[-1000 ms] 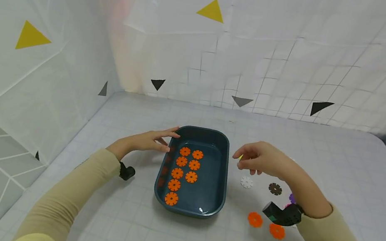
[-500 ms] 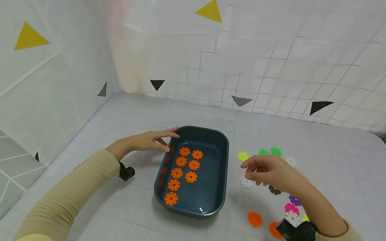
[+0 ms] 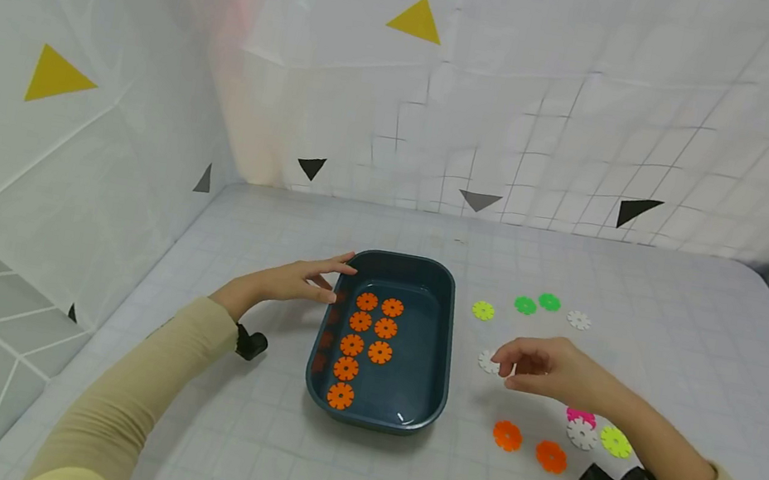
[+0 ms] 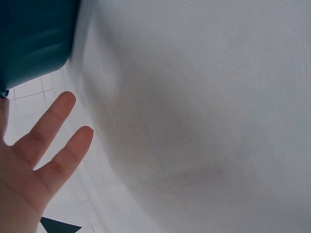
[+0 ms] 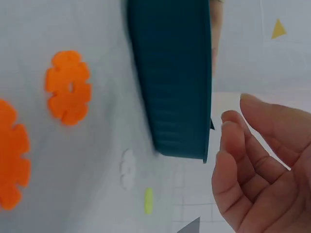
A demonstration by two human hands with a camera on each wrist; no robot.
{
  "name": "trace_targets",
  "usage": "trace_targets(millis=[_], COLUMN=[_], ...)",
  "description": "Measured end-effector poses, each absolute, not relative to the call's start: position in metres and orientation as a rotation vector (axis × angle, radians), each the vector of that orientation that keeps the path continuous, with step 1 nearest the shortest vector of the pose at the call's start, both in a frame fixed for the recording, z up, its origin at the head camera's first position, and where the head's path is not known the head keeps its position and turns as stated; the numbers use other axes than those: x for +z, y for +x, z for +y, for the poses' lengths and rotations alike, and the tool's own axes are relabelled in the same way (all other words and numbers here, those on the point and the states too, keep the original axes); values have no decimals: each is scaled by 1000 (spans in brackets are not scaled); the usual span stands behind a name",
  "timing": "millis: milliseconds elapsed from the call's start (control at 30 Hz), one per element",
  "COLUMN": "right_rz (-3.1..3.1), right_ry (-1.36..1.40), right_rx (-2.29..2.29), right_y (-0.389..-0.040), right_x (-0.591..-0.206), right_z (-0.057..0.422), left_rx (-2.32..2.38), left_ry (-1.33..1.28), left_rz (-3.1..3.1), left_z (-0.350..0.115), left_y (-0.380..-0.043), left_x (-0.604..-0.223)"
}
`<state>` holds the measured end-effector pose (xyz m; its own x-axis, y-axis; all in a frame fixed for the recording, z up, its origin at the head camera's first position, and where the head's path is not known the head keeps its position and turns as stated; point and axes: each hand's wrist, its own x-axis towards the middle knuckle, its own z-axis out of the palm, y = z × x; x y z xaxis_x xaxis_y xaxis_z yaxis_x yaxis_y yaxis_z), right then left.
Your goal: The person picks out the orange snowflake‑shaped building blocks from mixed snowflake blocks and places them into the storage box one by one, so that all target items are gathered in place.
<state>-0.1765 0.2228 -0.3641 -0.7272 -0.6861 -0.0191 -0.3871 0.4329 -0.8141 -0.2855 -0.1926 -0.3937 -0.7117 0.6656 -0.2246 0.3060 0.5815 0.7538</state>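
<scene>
A dark teal tray (image 3: 411, 395) holds several orange notched plastic discs (image 3: 352, 345) in two columns on its left half. At its upper left rim rests my left hand (image 3: 295, 280), fingers extended and spread; the left wrist view shows the tray's outer wall (image 4: 34, 43) beside them. My right hand (image 3: 553, 369) hovers right of the tray with loosely bent fingers and nothing between them. A white disc (image 3: 488, 362) lies partly hidden behind its fingertips. Two orange discs (image 3: 508, 436) lie on the table in front of that hand, also large in the right wrist view.
Beyond the right hand lie a yellow disc (image 3: 483, 311), two green discs (image 3: 525, 305) and a white disc (image 3: 579, 320). Near the right forearm are a pink disc (image 3: 581, 417), another white disc (image 3: 582, 434) and a second yellow disc (image 3: 616, 442). White sheeting (image 3: 344, 116) encloses the table.
My right hand has drawn away from the tray, rightward and towards me, uncovering the yellow, green and white discs at the back. The left hand and the discs have stayed put.
</scene>
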Motion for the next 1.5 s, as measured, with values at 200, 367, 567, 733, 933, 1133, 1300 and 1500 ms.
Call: trace_targets(millis=[200,367,567,733,933,1133,1300,1500], right_rz=[2334,2300,2287,2246,2255,2303,2293,2273], right_ry=[-950,-966,-1002,-1081,-1001,-1001,-990,-997], right_rx=[-1097,-1013,-921,-895,-832,-724,-681,-688], right_y=[-177,-178,-178,-175,-174,-173,-173,-171], right_x=[-376,-383,-394,-400,-403,-403,-404,-405], right_z=[229,234,238,240,235,230,229,228], left_rx=[973,974,967,971,971,939,901,873], left_ry=[767,773,770,776,781,806,820,885], left_rz=[2327,2326,2332,2330,2333,2341,2392,2438], left_z=[-193,-193,-192,-192,-192,-190,-188,-189], left_y=[-285,-285,-285,-285,-285,-284,-280,-271], left_x=[-394,-394,-393,-392,-392,-392,-391,-391])
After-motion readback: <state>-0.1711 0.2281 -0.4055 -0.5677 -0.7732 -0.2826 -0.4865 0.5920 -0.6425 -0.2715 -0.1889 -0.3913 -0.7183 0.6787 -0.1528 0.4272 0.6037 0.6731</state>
